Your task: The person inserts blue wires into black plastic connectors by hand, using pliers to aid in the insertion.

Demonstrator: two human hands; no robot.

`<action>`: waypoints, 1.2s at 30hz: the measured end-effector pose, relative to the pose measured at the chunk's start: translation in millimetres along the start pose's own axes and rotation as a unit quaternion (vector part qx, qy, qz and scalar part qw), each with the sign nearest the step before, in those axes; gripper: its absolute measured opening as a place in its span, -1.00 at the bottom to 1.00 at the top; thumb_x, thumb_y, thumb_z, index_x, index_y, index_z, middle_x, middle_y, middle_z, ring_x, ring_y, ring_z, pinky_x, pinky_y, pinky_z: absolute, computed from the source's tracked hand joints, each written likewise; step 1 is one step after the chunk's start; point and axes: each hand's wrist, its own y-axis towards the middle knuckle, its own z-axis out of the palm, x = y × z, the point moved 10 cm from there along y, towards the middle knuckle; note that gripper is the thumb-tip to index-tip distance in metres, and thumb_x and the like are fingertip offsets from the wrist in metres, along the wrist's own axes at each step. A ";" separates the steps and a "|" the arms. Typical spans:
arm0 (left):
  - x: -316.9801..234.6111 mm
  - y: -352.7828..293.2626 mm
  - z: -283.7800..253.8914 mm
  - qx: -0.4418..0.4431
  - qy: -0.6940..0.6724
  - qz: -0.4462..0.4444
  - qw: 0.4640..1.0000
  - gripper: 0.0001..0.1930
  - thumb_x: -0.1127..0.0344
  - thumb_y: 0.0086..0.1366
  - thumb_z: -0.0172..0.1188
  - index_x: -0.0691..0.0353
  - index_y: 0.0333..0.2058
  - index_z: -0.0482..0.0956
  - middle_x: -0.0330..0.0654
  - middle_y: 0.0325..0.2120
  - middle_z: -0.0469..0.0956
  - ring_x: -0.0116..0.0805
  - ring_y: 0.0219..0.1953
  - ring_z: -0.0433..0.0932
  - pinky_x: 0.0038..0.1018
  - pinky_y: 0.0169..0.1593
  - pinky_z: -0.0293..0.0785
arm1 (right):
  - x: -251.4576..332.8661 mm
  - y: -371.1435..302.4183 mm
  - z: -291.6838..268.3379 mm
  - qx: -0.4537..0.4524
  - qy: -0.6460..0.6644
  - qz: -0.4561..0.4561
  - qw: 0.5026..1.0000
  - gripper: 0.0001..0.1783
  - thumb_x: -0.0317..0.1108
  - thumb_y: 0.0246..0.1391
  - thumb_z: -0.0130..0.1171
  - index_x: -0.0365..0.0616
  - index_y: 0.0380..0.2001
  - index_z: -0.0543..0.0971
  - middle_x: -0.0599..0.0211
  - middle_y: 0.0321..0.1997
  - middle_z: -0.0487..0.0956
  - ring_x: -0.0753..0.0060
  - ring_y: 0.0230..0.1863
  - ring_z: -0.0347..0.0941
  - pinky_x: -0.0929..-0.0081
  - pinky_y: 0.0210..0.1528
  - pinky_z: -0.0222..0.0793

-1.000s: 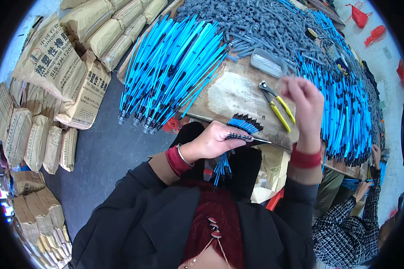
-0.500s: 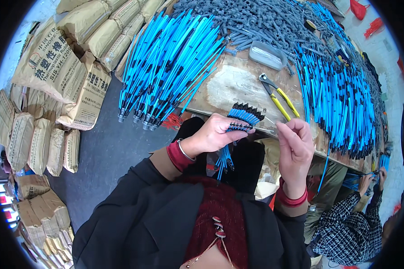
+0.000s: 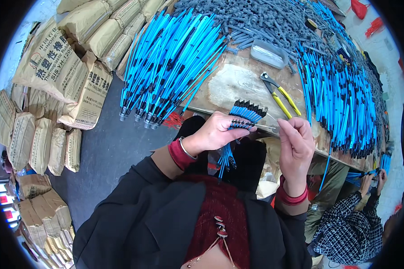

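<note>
My left hand (image 3: 215,133) is closed around a fanned bundle of blue rods with black tips (image 3: 247,111), held above the table's near edge. More blue rod ends with black pieces hang below that hand. Thin pale wire (image 3: 268,127) crosses the bundle and sticks out to its right. My right hand (image 3: 297,142) is raised to the right of the bundle, thumb and forefinger pinched at a fine strand of wire, the other fingers curled. Yellow-handled pliers (image 3: 280,95) lie on the table (image 3: 238,85) beyond my hands.
Large piles of blue rods lie at left (image 3: 170,67) and right (image 3: 341,98). Grey plastic fittings (image 3: 265,20) heap up behind a clear tray (image 3: 268,54). Paper sacks (image 3: 49,67) stack on the left. Another person in a checked sleeve (image 3: 345,224) works at lower right.
The right hand has shifted very slightly, and the wire's free end now shows just left of its fingers. The left hand keeps its hold on the bundle. The view has moved a little.
</note>
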 end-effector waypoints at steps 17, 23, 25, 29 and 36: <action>-6.8 0.2 0.3 -0.007 -0.005 0.027 1.000 -0.78 0.61 0.10 0.18 0.37 -0.23 0.61 -0.09 -0.30 0.63 -0.36 -0.23 0.60 -0.49 -0.10 0.49 | 0.6 -0.2 2.1 -0.010 0.009 -0.020 1.000 -0.77 -0.68 -0.08 0.15 -0.27 -0.28 0.59 0.28 -0.41 0.42 0.43 -0.39 0.37 0.60 -0.38 0.30; -3.9 0.9 2.4 0.007 0.002 0.007 1.000 -0.77 0.62 0.09 0.18 0.37 -0.22 0.61 -0.08 -0.30 0.63 -0.36 -0.23 0.60 -0.49 -0.11 0.49 | 8.7 2.6 1.0 -0.011 -0.024 -0.047 0.999 -0.69 -0.75 -0.17 0.13 -0.25 -0.29 0.60 0.27 -0.42 0.41 0.39 -0.42 0.39 0.57 -0.40 0.33; -6.2 1.2 1.6 0.004 0.007 0.023 1.000 -0.77 0.62 0.09 0.18 0.37 -0.23 0.61 -0.08 -0.30 0.63 -0.35 -0.24 0.61 -0.49 -0.11 0.50 | 11.5 3.4 1.2 -0.012 -0.046 -0.066 0.997 -0.66 -0.76 -0.21 0.12 -0.25 -0.29 0.60 0.27 -0.43 0.41 0.37 -0.42 0.39 0.56 -0.40 0.33; -7.0 1.2 1.2 0.003 0.010 0.033 0.999 -0.77 0.61 0.09 0.18 0.38 -0.23 0.60 -0.08 -0.31 0.63 -0.35 -0.24 0.61 -0.49 -0.12 0.50 | 14.8 6.0 -0.7 -0.002 -0.065 -0.090 0.994 -0.63 -0.77 -0.26 0.12 -0.25 -0.29 0.60 0.26 -0.44 0.41 0.34 -0.43 0.39 0.54 -0.41 0.33; -6.8 0.2 2.0 0.001 -0.007 0.025 1.000 -0.78 0.61 0.10 0.17 0.38 -0.23 0.60 -0.07 -0.30 0.63 -0.33 -0.23 0.61 -0.48 -0.11 0.50 | 16.1 5.0 0.3 -0.017 -0.056 -0.078 0.995 -0.64 -0.77 -0.25 0.12 -0.25 -0.30 0.60 0.25 -0.45 0.42 0.33 -0.44 0.40 0.53 -0.41 0.34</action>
